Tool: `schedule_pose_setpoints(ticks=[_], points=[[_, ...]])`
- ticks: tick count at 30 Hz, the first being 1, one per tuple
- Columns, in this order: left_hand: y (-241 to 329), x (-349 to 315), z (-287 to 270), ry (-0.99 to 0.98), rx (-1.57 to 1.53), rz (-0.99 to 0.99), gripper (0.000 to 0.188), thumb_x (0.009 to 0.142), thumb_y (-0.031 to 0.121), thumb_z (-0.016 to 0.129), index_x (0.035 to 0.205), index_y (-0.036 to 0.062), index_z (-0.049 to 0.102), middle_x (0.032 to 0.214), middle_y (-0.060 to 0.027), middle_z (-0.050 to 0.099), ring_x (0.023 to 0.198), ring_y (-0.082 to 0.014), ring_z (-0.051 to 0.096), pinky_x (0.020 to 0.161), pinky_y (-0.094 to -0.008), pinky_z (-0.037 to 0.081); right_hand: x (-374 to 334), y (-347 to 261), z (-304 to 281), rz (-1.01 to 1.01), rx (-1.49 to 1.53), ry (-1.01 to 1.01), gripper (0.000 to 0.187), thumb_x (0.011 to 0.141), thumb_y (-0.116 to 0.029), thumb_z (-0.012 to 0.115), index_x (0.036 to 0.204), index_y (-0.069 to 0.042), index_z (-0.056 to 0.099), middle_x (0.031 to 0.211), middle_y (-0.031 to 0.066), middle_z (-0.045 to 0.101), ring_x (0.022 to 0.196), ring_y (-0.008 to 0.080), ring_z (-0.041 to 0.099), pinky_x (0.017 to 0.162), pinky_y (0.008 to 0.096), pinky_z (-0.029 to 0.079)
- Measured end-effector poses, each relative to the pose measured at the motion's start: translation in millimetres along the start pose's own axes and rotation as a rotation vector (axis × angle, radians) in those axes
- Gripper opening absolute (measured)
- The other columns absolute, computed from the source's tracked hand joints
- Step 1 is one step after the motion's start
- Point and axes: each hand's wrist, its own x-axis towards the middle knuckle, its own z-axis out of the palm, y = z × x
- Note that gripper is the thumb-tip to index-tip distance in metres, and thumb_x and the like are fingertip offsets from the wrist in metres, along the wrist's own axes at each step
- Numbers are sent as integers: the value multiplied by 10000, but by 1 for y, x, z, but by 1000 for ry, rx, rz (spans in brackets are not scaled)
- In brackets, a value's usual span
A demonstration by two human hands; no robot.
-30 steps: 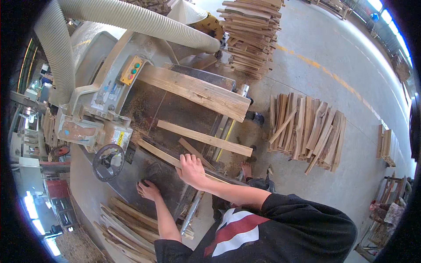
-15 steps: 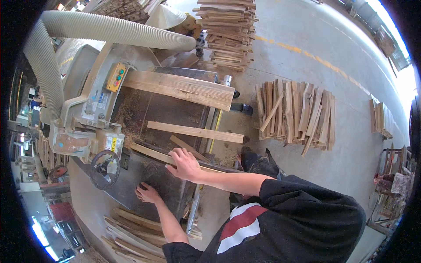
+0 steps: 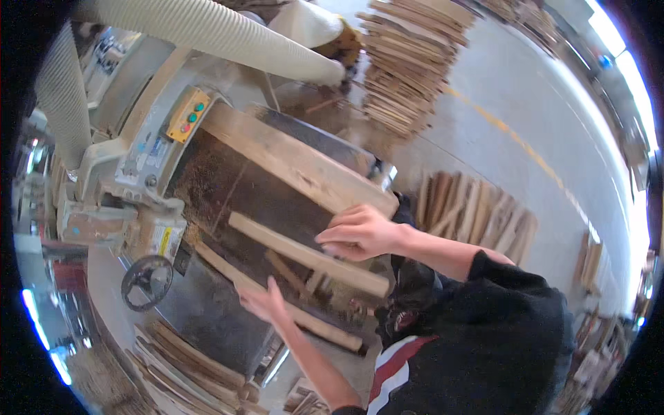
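My left hand [image 3: 257,302] lies across the nearest narrow wood strip [image 3: 321,330], touching it with thumb and fingers apart. The strip's far end meets the planer [image 3: 162,232]. Off to the right, my right hand [image 3: 360,233] is over the machine's bed, its fingers loosely bent and blurred, with nothing visible in them. It is between the wide plank [image 3: 290,152] and a second wood strip [image 3: 304,254]; I cannot tell whether it touches either one. A short offcut [image 3: 286,270] lies between the two strips.
A black handwheel [image 3: 146,282] and a yellow button box [image 3: 188,115] sit on the planer. Above it runs a ribbed hose [image 3: 228,38]. Timber is stacked at the lower left [image 3: 190,363], the back [image 3: 408,66] and on the floor to the right [image 3: 477,207]. Sawdust covers the bed.
My right hand has left the nearest strip and moved right, towards the plank and second strip. My left hand has moved from the bed onto the nearest strip. The view has turned.
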Motion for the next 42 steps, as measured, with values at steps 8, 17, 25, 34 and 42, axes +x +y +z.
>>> schedule_pose_setpoints(ticks=[8, 17, 25, 34, 42], points=[[21, 0, 8, 29, -32, -197, 975, 813, 194, 829, 1545, -47, 232, 1591, -260, 276, 1456, -390, 299, 1224, -449, 225, -32, 301, -151, 942, -93, 558, 233, 933, -154, 673, 1083, 23, 651, 1006, 199, 670, 877, 338, 672, 776, 377, 536], [61, 9, 19, 238, 225, -402, 853, 930, 331, 730, 1499, -121, 283, 1527, -318, 364, 1332, -401, 460, 1152, -447, 347, -149, 301, -88, 1406, 514, 1, 386, 990, -349, 606, 1141, 5, 633, 1100, 227, 642, 1059, 408, 621, 908, 443, 499], [50, 12, 20, 252, 170, -346, 757, 931, 411, 725, 1400, -110, 438, 1361, -231, 557, 1132, -322, 579, 1014, -409, 463, -253, 322, -38, 1704, 352, -314, 366, 952, -317, 636, 1115, 11, 613, 1079, 230, 634, 989, 426, 637, 861, 463, 522], [49, 19, 16, 90, 642, -705, 963, 920, 766, 451, 1181, -148, 602, 1149, -300, 656, 1004, -392, 645, 912, -462, 494, -263, 339, -11, 1834, 366, -35, 318, 926, -295, 655, 1048, -2, 641, 1004, 236, 677, 903, 383, 694, 791, 445, 545], [48, 26, 11, 24, 667, -835, 1114, 828, 853, 497, 1199, -194, 580, 1119, -261, 676, 1044, -348, 652, 923, -430, 513, -264, 349, -15, 1816, 387, -138, 344, 927, -289, 647, 1139, -19, 640, 1107, 230, 660, 970, 420, 662, 843, 475, 528]])
